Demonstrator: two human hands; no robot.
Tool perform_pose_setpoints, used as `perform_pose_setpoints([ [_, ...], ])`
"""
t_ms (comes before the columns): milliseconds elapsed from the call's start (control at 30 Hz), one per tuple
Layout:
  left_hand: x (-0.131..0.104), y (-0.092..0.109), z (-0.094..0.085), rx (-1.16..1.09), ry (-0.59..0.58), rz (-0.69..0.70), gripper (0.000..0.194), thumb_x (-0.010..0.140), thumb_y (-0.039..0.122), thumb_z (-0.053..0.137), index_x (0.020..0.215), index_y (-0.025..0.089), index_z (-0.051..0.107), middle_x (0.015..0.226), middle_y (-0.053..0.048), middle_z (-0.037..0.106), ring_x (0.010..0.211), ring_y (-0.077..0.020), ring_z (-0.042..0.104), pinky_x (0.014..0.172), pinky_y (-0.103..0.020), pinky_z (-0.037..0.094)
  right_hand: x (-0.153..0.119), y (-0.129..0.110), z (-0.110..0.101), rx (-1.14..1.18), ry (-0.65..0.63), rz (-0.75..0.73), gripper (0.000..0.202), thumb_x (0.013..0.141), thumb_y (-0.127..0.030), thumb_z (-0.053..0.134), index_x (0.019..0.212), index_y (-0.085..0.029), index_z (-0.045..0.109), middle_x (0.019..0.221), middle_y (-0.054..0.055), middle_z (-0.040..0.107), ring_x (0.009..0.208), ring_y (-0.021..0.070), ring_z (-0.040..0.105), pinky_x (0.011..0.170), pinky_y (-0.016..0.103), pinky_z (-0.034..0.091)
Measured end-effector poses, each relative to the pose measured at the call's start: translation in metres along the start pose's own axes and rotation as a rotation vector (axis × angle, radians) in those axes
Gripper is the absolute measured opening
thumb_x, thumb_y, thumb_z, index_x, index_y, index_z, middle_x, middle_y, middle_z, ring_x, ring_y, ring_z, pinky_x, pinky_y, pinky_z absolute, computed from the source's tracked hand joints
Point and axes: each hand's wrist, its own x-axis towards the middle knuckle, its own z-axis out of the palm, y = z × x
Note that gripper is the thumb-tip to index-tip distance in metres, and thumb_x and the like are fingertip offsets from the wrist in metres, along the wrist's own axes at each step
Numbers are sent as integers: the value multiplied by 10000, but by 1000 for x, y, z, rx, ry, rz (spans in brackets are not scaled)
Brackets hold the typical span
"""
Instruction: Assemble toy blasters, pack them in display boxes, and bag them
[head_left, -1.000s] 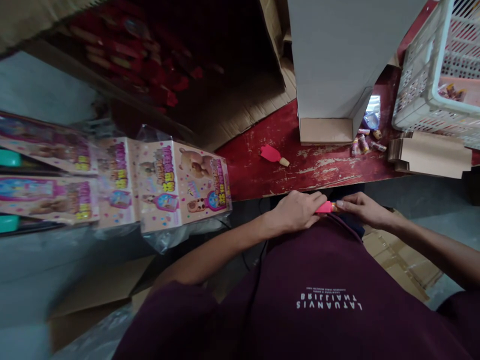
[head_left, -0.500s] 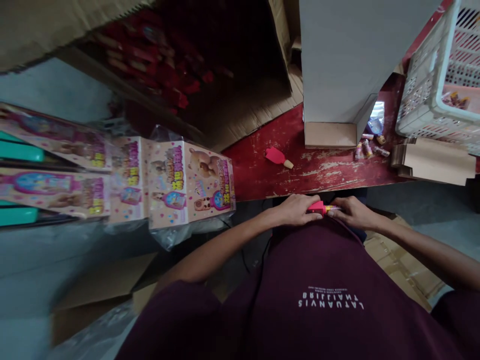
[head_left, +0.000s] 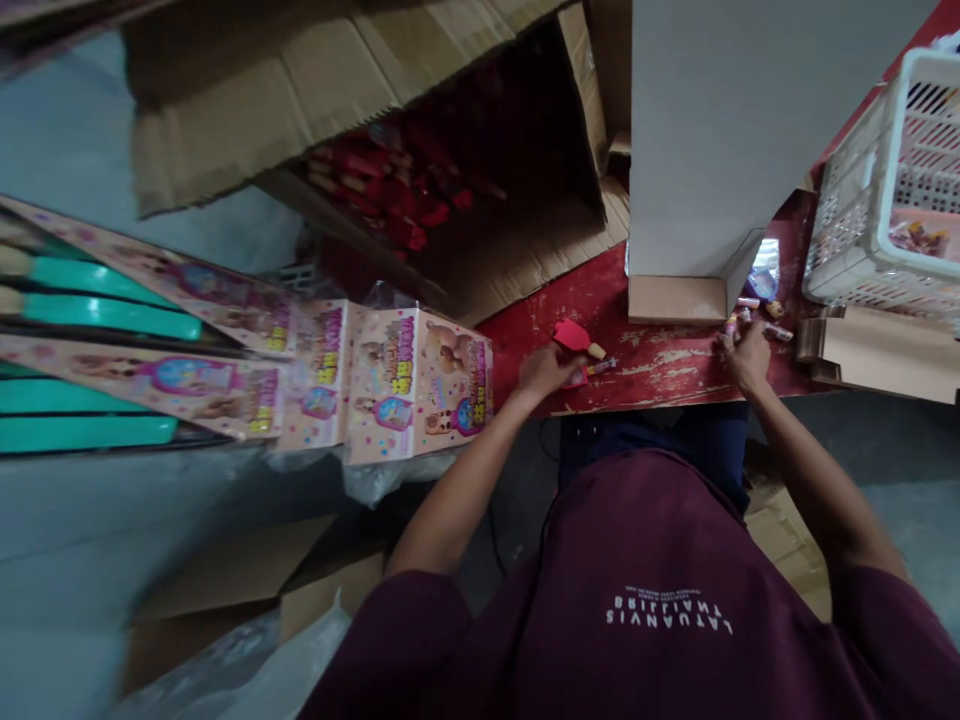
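Cardboard carton (head_left: 330, 95), just one of that bulk, gapes open at the far left, with a heap of red pieces (head_left: 386, 190) inside, too many and too dim for me to count. One tall white box (head_left: 705, 130) stands right of it on a single worn red table (head_left: 675, 375). Printed boxes (head_left: 382, 390) line the left side, crowded so that I can't settle their number; at least four teal pieces (head_left: 112, 318) show among them. On the far right sits one white basket (head_left: 855, 215), with one stack of flat card (head_left: 889, 350) on its near side. Two bare hands are at the table. The left hand (head_left: 547, 372) lies at the near edge, fingers curled low over one red paddle (head_left: 576, 378), touching it; whether they grip it I cannot tell. A second red paddle (head_left: 571, 335), tan-handled, lies loose just beyond. The right hand (head_left: 748, 355) reaches down among small tubes (head_left: 777, 331), at least three, fingertips drawn narrow, though I can't tell if they pinch one. One more tube (head_left: 602, 366) pokes out rightward beside the left hand's paddle.
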Motion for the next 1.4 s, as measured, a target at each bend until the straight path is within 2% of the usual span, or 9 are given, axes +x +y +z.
perform_pose_setpoints([
  [100,20,20,4,-21,186,-182,698,928,730,438,1248,117,536,1238,-261,673,1186,-388,637,941,-451,465,-7,4,3,150,9,16,503,895,-508,516,1190,-103,563,1062,218,699,932,300,649,904,440,470],
  [167,36,37,8,-63,209,-228,782,871,781,492,1276,113,502,1234,-271,670,1178,-412,640,943,-475,466,-18,7,3,277,18,3,484,892,-545,484,1086,-118,600,1045,209,697,964,295,638,944,448,460],
  [300,56,63,6,-169,210,-251,698,795,518,766,1294,126,475,1259,-236,658,1173,-368,640,945,-428,472,-50,13,-8,402,42,-5,498,869,-594,489,1050,-135,562,1087,194,672,982,258,620,942,426,483],
  [400,45,71,-6,-230,308,-119,541,856,301,694,1321,151,460,1366,-182,598,1236,-269,594,1008,-360,456,-78,12,-25,535,-19,-9,496,864,-600,547,1108,-170,515,1023,118,683,862,201,637,842,377,535],
  [500,11,77,-18,-375,400,198,502,880,202,589,1363,218,452,1455,-104,531,1305,-213,529,1081,-342,433,-102,0,-49,813,-215,-59,502,887,-556,604,1227,-202,498,982,57,683,767,164,638,758,340,552],
  [667,-67,98,-19,-487,-76,534,433,878,325,615,1284,209,519,1246,-63,648,1060,-183,636,922,-317,514,-124,-39,-84,882,-420,-213,363,945,-485,602,1198,-225,588,1027,40,664,810,155,623,747,307,536],
  [733,-92,107,-18,-446,-172,647,469,849,456,700,1217,190,583,1166,-63,677,1032,-198,645,919,-327,508,-127,-53,-93,796,-473,-349,342,957,-466,609,1200,-225,591,1073,56,667,889,176,637,793,319,538],
  [1033,-126,115,-33,-116,-316,860,462,869,502,703,1170,164,611,1178,-97,681,1076,-248,657,939,-368,509,-127,-69,-119,462,-511,-1005,237,1005,-302,567,1220,-205,597,988,80,661,858,190,643,735,312,523],
  [1400,-149,123,-19,301,-408,905,442,901,537,604,1128,159,577,1135,-110,668,976,-269,671,792,-376,524,-145,-56,-129,375,-575,-1177,243,1042,-280,482,1239,-164,563,956,103,665,814,182,636,686,293,519],
])
